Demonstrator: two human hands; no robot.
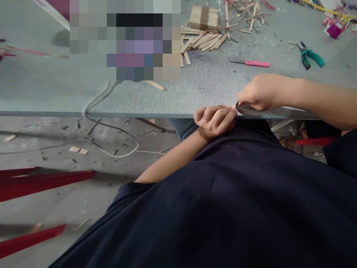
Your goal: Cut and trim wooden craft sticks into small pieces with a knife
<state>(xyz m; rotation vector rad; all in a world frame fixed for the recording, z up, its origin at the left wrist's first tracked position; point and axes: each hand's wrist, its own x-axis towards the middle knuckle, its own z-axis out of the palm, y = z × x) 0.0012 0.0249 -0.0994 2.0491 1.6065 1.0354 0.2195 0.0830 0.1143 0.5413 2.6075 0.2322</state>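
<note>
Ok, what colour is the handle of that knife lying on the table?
Pink. The knife shows clearly in the head view, beside the green-handled pliers.

A craft workshop: loose popsicle sticks (205,40), green-handled pliers (312,56) and a pink-handled knife (249,62) on the grey counter (50,89), wood scraps littering the floor (92,149).

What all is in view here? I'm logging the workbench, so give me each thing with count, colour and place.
table: one, grey, across the upper half
craft sticks: a loose pile, pale wood, far middle of the table
stick stack: one banded bundle, pale wood, behind the pile
stick frame: one, pale wood, far right of the pile
knife: one, pink handle, right of the pile
pliers: one pair, green handles, far right
cable: one, white, hanging off the table edge to the floor
red bars: two, lower left
left hand: closed, at the table edge
right hand: pinching something small, too hidden to name
</note>
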